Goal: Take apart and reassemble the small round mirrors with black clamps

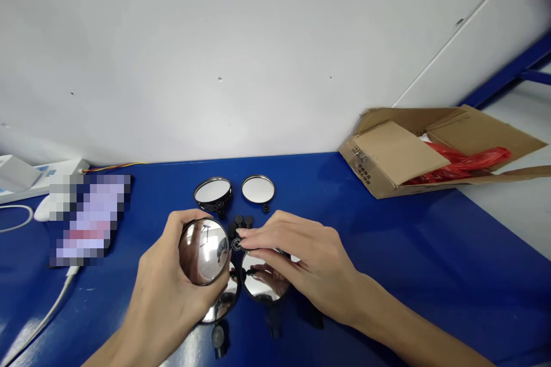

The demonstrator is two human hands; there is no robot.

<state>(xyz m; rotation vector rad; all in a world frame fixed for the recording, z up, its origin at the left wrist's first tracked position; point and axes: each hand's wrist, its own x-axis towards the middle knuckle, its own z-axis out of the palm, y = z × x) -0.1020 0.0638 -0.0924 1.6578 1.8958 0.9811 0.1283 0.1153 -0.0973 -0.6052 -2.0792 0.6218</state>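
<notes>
Blue tabletop, glossy, meeting a white wall at the back. Left hand grips a round mirror by its rim, thumb and fingers curved around it, above the table at front centre. Right hand at the mirror's right edge, fingers together, fingertips and thumb pinching a black joint; how firmly, cannot tell.

Around: two more mirrors beneath the hands, a lower mirror partly behind the left hand and a second mirror partly under the right. Small black fittings just beyond the fingertips; another black piece nearer the front. Farther back, a mirror stack beside a single mirror.

Left side: phone, screen pixelated, unreadable; white cable at its near end, running out of frame. Power strip behind, cut off by the left edge. Right: open cardboard box, red plastic inside, mostly obscured by a flap. Some left fingertips hidden behind the held mirror.
</notes>
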